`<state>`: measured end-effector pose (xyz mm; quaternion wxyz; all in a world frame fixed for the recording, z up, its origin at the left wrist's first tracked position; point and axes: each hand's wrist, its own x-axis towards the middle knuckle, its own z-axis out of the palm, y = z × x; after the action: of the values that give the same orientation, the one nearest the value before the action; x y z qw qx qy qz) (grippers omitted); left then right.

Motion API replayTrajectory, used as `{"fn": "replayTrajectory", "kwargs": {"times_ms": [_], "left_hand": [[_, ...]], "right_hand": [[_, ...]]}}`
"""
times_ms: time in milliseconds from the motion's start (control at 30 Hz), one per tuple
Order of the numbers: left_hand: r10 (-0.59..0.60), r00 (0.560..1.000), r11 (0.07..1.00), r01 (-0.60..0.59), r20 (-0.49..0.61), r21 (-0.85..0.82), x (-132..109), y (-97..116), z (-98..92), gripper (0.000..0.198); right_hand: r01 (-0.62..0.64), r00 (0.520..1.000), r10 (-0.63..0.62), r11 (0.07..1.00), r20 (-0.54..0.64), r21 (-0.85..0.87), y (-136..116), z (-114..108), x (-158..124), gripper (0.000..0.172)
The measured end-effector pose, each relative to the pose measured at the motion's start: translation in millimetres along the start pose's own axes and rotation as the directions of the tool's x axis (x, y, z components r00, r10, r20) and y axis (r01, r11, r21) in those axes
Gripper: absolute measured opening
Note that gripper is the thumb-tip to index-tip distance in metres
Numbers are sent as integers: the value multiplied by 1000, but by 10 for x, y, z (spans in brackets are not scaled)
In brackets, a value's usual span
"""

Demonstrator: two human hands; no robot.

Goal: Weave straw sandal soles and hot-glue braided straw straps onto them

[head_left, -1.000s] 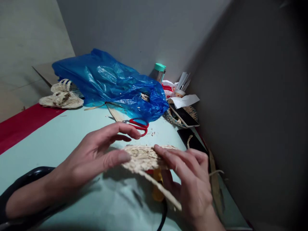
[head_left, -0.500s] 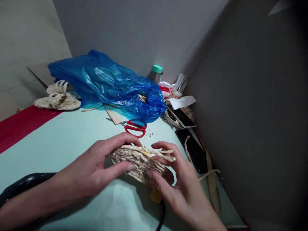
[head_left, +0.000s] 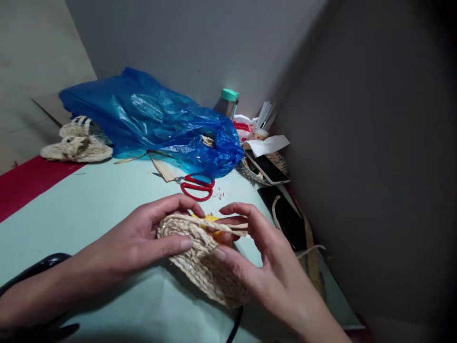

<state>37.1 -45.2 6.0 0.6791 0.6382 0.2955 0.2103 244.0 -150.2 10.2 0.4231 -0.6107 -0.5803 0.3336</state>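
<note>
Gripping, left hand (head_left: 148, 243): closed on one end of the woven piece (head_left: 205, 269), thumb flat on the near face; its other fingers bend over the far edge, mostly out of sight.
Right hand (head_left: 266, 271): thumb against the same face, forefinger arched clear, the rest partly hidden behind the braid ends (head_left: 238, 228).
Woven piece: on the near side of the scissors (head_left: 189, 185), held tilted above the table (head_left: 117, 205); the right hand covers part of it.
Yellow thing: showing only in patches (head_left: 210, 218) between the scissors and the woven piece, its shape hidden.
Scissors blades: dark and small beside a pale strip (head_left: 163, 168), the tips hard to follow.
Blue bag (head_left: 150, 119): beyond the scissors, contents hidden except for pale bits at its mouth.
Pale bundle (head_left: 76, 145): far left of the scissors, its back partly masked by the blue bag.
Bottle (head_left: 228, 96): beyond the scissors and to the right, its lower part screened by the blue bag.
Basket (head_left: 255, 176): right of the scissors, partly covered by a phone (head_left: 269, 169) and white paper (head_left: 269, 145).
Black slab (head_left: 287, 221): right of the scissors and nearer, too dark to identify.
Cable (head_left: 235, 326): well nearer than the scissors, cut off by the bottom edge, upper end lost behind the woven piece.
</note>
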Motion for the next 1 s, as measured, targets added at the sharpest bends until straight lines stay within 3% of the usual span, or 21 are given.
{"fn": "replayTrajectory", "kwargs": {"times_ms": [133, 267, 467, 567, 667, 733, 833, 933, 1000], "left_hand": [[-80, 997, 991, 82, 22, -103, -12, 10, 14, 33], [-147, 986, 960, 161, 74, -228, -21, 16, 11, 35], [-176, 984, 937, 160, -23, -311, 8, 8, -15, 40], [-197, 980, 911, 182, -2, -369, 37, 40, -24, 42], [-167, 984, 919, 135, -56, -370, 46, 122, -24, 42], [-149, 983, 930, 103, -106, -353, 26, 205, -22, 43], [-87, 977, 971, 39, -196, -237, -59, 350, -24, 39], [-18, 966, 996, -4, -258, -84, -211, 461, -78, 37], [-14, 941, 998, -7, -337, -63, -340, 503, -189, 43]], "right_hand": [[40, 999, -39, 995, -20, 92, 1, -54, 45, 18], [62, 992, -37, 974, -119, 217, 115, -171, 72, 6], [196, 933, -40, 891, -357, 411, 281, -300, 63, 30], [170, 909, 21, 893, -417, 416, 313, -310, -6, 39], [90, 903, 27, 964, -430, 250, 319, -300, -87, 49], [54, 948, -50, 999, -313, 3, 310, -290, -128, 49], [116, 985, -148, 948, -87, -297, 332, -275, -194, 36], [143, 979, -193, 885, -71, -443, 430, -256, -292, 28], [87, 988, -138, 866, -68, -492, 483, -224, -359, 29]]}}
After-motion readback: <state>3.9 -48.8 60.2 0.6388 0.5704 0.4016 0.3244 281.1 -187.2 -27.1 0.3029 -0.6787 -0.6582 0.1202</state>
